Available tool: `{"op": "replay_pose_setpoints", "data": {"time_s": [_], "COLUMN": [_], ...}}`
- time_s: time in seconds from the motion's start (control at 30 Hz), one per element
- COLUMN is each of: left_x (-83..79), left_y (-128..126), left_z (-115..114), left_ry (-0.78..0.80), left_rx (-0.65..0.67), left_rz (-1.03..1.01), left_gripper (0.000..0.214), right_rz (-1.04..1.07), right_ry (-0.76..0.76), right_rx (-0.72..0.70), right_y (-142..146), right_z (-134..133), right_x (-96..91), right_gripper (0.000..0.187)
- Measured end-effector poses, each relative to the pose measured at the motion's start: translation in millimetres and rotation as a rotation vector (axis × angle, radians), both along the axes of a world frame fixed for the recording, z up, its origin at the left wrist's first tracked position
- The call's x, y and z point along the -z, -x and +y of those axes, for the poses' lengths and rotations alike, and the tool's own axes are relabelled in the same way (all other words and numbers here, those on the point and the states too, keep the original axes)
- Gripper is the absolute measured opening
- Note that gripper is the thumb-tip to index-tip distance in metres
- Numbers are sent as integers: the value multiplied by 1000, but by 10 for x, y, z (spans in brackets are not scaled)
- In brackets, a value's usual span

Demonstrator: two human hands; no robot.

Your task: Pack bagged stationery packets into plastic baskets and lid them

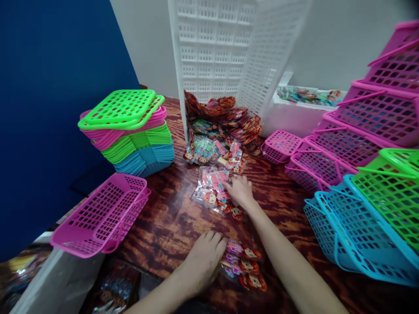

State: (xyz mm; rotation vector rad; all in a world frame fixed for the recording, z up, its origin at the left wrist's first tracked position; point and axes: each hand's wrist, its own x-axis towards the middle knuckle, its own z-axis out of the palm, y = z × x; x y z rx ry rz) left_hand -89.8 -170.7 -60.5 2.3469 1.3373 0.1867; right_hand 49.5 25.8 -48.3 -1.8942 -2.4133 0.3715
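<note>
My left hand (207, 258) is low in the middle, its fingers curled together at the left edge of several clear packets (244, 264) with red-haired cartoon figures. These packets lie in a fanned row on the table, and my fingertips partly hide them. Farther forward, my right hand (241, 190) has its fingers bent down onto the right side of a small pile of clear packets (212, 185) with pink pieces and cartoon faces. Its thumb and fingertips close on a packet's edge there. Behind that pile lie more packets (209, 150), with greenish and pink contents.
A white crate (212, 48) on its side spills packets. Nested baskets (144, 148) and a pink basket (94, 218) stand left. Filled pink baskets (340, 135), a blue basket (347, 235) and a green one (389, 196) stand right. A foam box (288, 115) sits behind.
</note>
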Motion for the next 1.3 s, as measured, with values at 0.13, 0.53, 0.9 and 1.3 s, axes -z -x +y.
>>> {"op": "replay_pose_setpoints", "data": {"time_s": [0.13,0.53,0.9,1.3], "left_x": [45,38,97,103], "left_y": [-3,14,22,8], "left_z": [-13,2,-21,-31], "left_ry": [-2,-33,-56,-47], "left_rx": [-28,11,7,-19], "left_rz": [-38,-5,-37,-45], "left_gripper": [51,38,49,45], "right_rz": [6,-85,112,30], "right_ry": [29,-111,19,-150], "right_rx": [-11,84,140,317], "right_y": [135,-595,-1114,-1350], "right_z": [-3,-630,-909,-934], "right_x": [56,154,440,452], "right_gripper": [61,44,71,53]}}
